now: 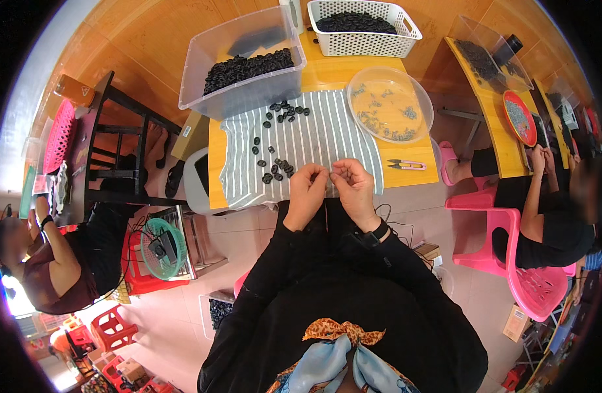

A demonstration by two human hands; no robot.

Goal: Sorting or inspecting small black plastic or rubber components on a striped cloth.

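Observation:
My left hand (308, 194) and my right hand (355, 190) meet over the near edge of a grey-and-white striped cloth (322, 131). The fingers of both are pinched closed, and what they hold, if anything, is too small to make out. Left of my hands, a loose group of small black oval pieces (278, 169) lies on the cloth. More of these black pieces (286, 112) are scattered farther back. A round clear tray (421, 92) with small grey metal-looking bits stands on the right of the cloth. Pink-handled thread snips (406, 165) rest on the yellow table (419, 175).
A clear plastic bin (242, 98) of black pieces stands at the back left, a white perforated basket (366, 47) of dark pieces behind. People work at tables on both sides. Pink chairs (510, 249) stand at right; a green basket (163, 249) is at left.

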